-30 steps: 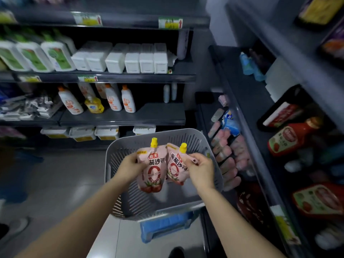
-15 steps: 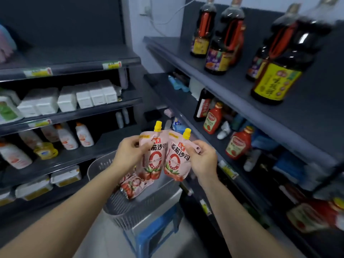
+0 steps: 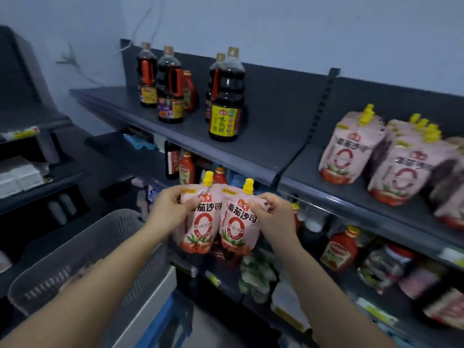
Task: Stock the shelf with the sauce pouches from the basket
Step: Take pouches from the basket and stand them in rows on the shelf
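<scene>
Two pink sauce pouches with yellow caps hang side by side in front of the shelves. My left hand (image 3: 168, 212) grips the left pouch (image 3: 198, 222) by its upper left edge. My right hand (image 3: 272, 217) pinches the right pouch (image 3: 237, 223) at its upper right corner. Both pouches are upright, below the front lip of the dark top shelf (image 3: 251, 156). On that shelf at the right stand several matching pouches (image 3: 351, 149) in rows. The grey slatted basket (image 3: 82, 252) is at the lower left, its inside blurred.
Dark soy sauce bottles (image 3: 226, 96) stand on the top shelf's left part. Red ketchup bottles (image 3: 339, 249) and jars fill the shelf below. A blue stool (image 3: 173, 320) carries the basket. Another shelf unit with white packs (image 3: 20, 174) is at the left.
Both hands lifted the two pouches out of the basket and up toward the right-hand shelves. The view swung up and right, bringing the top shelf with stocked pouches into sight.
</scene>
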`<state>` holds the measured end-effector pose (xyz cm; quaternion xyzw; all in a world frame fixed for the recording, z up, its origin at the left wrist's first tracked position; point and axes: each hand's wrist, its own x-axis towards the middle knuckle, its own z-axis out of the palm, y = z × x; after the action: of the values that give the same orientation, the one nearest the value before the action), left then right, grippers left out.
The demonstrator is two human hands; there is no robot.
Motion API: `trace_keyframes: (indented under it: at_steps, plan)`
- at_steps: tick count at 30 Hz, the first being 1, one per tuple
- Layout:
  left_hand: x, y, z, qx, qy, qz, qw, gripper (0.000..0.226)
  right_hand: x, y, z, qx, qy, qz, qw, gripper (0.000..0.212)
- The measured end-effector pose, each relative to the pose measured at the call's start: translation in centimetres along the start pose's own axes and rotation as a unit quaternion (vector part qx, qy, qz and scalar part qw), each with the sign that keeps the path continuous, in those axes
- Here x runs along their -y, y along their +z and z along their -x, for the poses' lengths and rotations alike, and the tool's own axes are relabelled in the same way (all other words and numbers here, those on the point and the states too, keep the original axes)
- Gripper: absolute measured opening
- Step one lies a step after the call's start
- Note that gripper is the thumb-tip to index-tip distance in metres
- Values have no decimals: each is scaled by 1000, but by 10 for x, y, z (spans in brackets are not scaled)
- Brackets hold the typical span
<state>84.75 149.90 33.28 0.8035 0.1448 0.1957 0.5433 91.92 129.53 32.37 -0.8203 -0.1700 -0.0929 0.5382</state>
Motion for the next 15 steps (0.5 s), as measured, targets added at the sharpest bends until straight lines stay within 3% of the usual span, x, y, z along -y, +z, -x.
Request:
trace_keyframes:
  at_steps: [15]
  plan:
    - [-145, 202, 113, 155, 96, 117, 976, 28, -20, -296, 113, -153, 37, -16, 987, 14]
